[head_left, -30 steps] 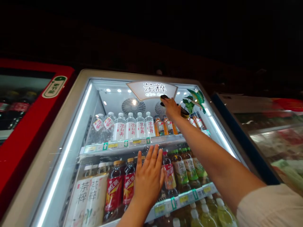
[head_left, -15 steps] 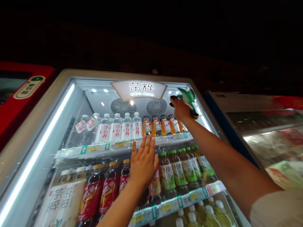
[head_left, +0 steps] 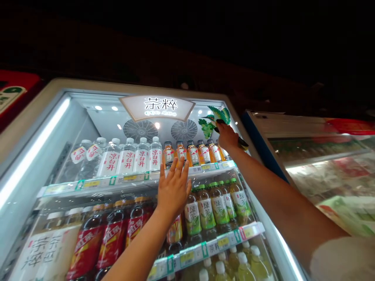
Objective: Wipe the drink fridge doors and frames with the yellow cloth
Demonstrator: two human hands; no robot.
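My left hand (head_left: 173, 189) is spread, palm forward, against the glass door of a lit drinks cooler (head_left: 38, 113), fingertips over the amber bottles. Higher and to the right, my right hand (head_left: 227, 136) is closed around a dark, elongated cleaning tool (head_left: 243, 143) with a yellowish end. Its exact kind is hard to make out. The tool is at the glass beside a green bird picture (head_left: 220, 114) and a leafy picture (head_left: 206, 128). Behind the door stand clear water bottles (head_left: 129, 158), amber bottles (head_left: 193, 153) and green-capped tea bottles (head_left: 220, 207).
A lit fan-shaped sign (head_left: 158, 109) sits at the top of the door. Red-labelled bottles (head_left: 109, 238) fill the lower shelf at left. A red cabinet (head_left: 23, 84) adjoins on the left, and another refrigerated case (head_left: 322, 156) stands to the right.
The cooler has shifted left in view. My right hand has moved rightward across the glass with the tool, uncovering the leafy picture. My left hand stays spread, slightly farther right relative to the door.
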